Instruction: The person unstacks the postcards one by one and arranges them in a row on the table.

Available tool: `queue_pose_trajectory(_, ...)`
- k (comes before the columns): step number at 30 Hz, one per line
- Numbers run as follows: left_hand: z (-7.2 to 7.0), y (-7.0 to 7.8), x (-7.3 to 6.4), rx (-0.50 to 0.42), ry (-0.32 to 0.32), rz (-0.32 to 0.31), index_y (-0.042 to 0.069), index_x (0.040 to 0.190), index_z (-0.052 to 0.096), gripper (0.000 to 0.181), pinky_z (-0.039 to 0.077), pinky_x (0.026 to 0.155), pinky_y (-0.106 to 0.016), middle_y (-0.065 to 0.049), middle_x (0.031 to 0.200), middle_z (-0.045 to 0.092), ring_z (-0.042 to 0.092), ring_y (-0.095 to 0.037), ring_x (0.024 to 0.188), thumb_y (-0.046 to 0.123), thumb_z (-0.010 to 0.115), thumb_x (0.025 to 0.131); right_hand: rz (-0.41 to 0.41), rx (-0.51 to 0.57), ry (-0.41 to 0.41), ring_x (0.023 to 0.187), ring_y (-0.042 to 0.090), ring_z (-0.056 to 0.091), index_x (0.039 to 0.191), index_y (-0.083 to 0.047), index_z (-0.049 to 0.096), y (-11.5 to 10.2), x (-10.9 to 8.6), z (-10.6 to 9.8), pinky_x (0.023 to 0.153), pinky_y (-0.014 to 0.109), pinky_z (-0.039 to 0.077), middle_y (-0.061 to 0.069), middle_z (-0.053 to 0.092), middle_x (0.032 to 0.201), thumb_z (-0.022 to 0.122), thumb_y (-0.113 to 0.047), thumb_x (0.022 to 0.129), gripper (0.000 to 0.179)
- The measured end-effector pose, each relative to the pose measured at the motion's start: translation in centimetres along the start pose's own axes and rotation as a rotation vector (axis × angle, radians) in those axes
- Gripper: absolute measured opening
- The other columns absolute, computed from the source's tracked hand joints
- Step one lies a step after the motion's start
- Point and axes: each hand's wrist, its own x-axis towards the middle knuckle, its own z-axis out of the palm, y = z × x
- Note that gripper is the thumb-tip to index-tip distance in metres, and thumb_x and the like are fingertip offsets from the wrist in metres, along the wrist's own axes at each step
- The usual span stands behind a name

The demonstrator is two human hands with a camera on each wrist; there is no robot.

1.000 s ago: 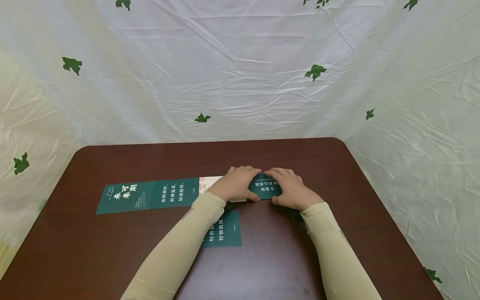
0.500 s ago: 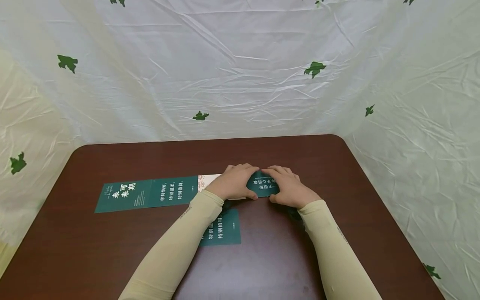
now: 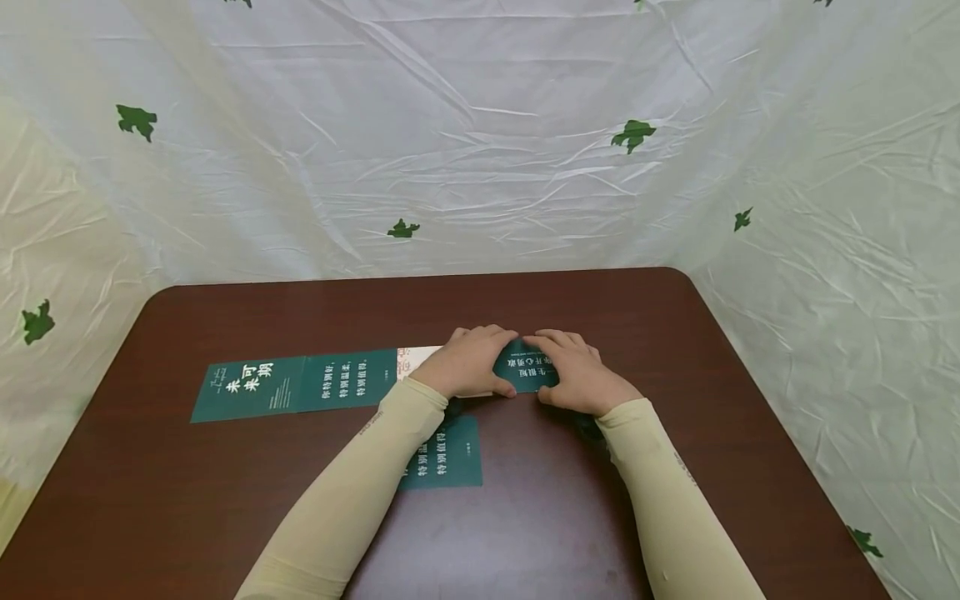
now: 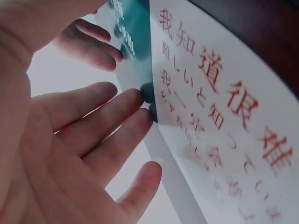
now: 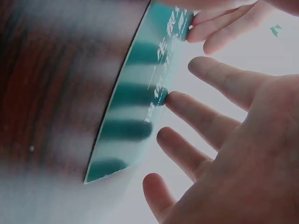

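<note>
A person's left hand [image 3: 472, 362] arches over a row of cards, fingers extended and slightly spread, fingertips touching near where a cream card [image 3: 417, 359] with red characters meets a green card [image 3: 525, 367] with white ones. That green card lies on the brown table [image 3: 600, 304] between both hands; the right hand [image 3: 581, 371], fingers spread, touches it too. A pair of green cards [image 3: 347, 381] continues the row leftward. Another green card [image 3: 457, 454] lies nearer the person, partly hidden by the left sleeve [image 3: 352, 508].
</note>
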Motion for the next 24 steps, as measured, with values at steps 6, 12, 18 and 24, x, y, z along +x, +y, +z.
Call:
queue_pose_trajectory(6,-0.7,-0.6,-1.2,-0.013,0.037,-0.026,0.012,0.167,0.041,0.095,0.035,0.127,-0.054,-0.009,0.166,0.051,0.048,-0.026,0.154,0.053,0.082,0.092,-0.027,0.000,0.013,0.159,0.044,0.029,0.167,-0.015,0.041,-0.6,0.1,-0.1,0.120,0.081,0.025,0.016,0.036,0.173,0.072,-0.024,0.093,0.081)
queue_pose_trajectory(12,-1.3,-1.3,-3.7,-0.002,0.098,-0.034,0.012,0.166,0.043,0.093,0.039,0.125,-0.052,-0.009,0.162,0.055,0.054,-0.026,0.147,0.051,0.083,0.092,-0.063,-0.018,0.046,0.158,0.044,0.031,0.165,-0.015,0.044,-1.9,-0.3,-0.2,0.120,0.079,0.026,0.017,0.039,0.172,0.074,-0.031,0.095,0.078)
queue_pose_trajectory(18,-1.9,-2.7,-8.5,0.004,0.129,-0.012,0.013,0.165,0.044,0.091,0.039,0.125,-0.047,-0.007,0.160,0.057,0.056,-0.023,0.144,0.050,0.084,0.092,-0.140,-0.065,0.054,0.157,0.042,0.035,0.163,-0.014,0.047,-4.8,-0.4,0.6,0.122,0.074,0.030,0.016,0.042,0.169,0.077,-0.035,0.096,0.076)
queue_pose_trajectory(24,-2.2,-4.0,-14.3,0.031,0.135,-0.008,0.015,0.164,0.047,0.094,0.042,0.124,-0.054,-0.005,0.158,0.059,0.057,-0.027,0.145,0.058,0.083,0.089,-0.268,-0.144,0.041,0.154,0.039,0.042,0.160,-0.014,0.051,-9.0,-1.7,2.4,0.122,0.072,0.033,0.016,0.049,0.165,0.082,-0.041,0.094,0.079)
